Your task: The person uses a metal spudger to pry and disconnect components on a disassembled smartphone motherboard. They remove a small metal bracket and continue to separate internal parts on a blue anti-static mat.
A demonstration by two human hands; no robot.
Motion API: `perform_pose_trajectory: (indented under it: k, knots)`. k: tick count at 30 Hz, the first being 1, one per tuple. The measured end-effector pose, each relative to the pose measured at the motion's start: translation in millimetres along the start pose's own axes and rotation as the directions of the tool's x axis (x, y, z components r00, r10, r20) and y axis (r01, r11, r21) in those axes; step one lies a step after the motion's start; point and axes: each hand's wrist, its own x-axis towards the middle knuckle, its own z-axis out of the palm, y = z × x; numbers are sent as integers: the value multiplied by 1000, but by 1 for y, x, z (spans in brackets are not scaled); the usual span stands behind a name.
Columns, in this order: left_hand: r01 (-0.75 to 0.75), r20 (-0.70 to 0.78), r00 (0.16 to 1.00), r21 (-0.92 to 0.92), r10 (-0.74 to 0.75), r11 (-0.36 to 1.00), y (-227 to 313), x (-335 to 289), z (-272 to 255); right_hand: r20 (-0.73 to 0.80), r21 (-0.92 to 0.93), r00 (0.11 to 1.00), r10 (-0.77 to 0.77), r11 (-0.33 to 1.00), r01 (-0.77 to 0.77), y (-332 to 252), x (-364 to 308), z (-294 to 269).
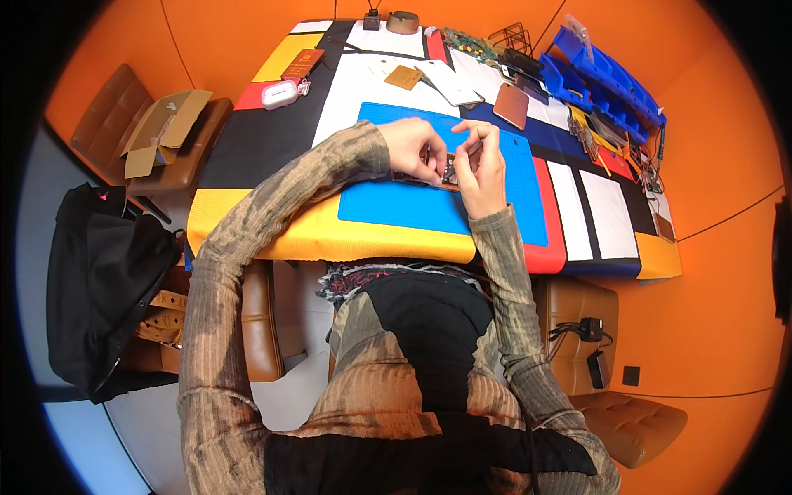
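Observation:
Both hands meet over a blue work mat [396, 206] on the table. Between them lies a small, dark, flat device [450, 172] with some shiny parts showing, mostly covered by my fingers; its exact kind is hard to make out. My left hand [415, 148] bends down over the device's left part, thumb and fingers pinched together at it. At its right side is my right hand [483, 169], fingers curled and thumb close to the forefinger. Whether a small tool or part sits in that grip is hidden.
Beyond the mat lie a white flat panel [445, 81], a brown square piece [403, 77] and a reddish-brown flat case [511, 106]. Blue parts bins [598, 87] stand at the far right. A white earbud case [280, 95] and red box [303, 63] lie far left.

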Motion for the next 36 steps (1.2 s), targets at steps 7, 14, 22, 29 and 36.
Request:
perform_pose_trajectory:
  k: [7,14,22,29,36]
  knots:
    - [-20,13,1000,13,19,1000,-2,3,8,-52,-158,999,-5,987,-3,-5,0,-2]
    - [-9,26,1000,97,6,995,9,-1,5,-80,77,995,63,995,-57,3,0,-2]
    - [-26,59,998,292,9,956,19,-2,7,-399,380,915,58,919,107,2,20,-19]
    - [-78,32,997,421,71,904,12,0,19,-478,74,844,-244,946,316,19,78,-68]
    - [33,-143,990,198,-4,980,-20,7,-7,-613,-17,785,-87,995,97,95,87,-64]
